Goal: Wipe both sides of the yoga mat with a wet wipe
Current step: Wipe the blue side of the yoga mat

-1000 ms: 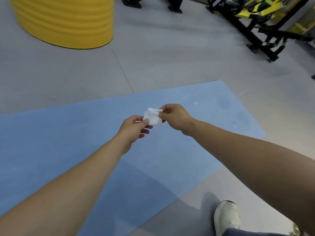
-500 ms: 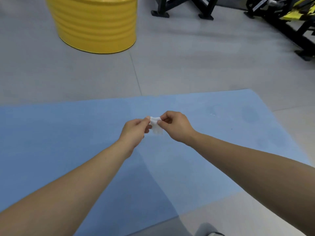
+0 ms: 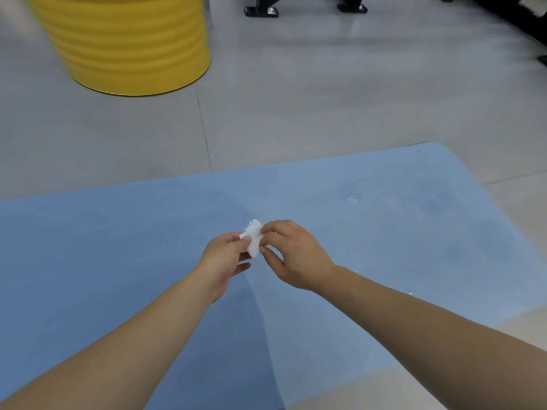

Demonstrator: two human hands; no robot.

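A light blue yoga mat [image 3: 384, 232] lies flat on the grey floor, stretching from the left edge to the right of the view. Above its middle I hold a small crumpled white wet wipe [image 3: 254, 238] between both hands. My left hand [image 3: 226, 260] pinches its left side with thumb and fingers. My right hand [image 3: 291, 255] pinches its right side, fingers curled over it. Faint darker damp patches show on the mat's right end.
A large ribbed yellow drum [image 3: 130, 42] stands on the floor at the back left. Black feet of gym equipment [image 3: 262, 10] sit at the top, with more black frame at the top right. Grey tiled floor surrounds the mat.
The view has tilted up and shifted, bringing the drum closer to centre. Both hands keep pinching the wipe, which now looks more bunched up between them.
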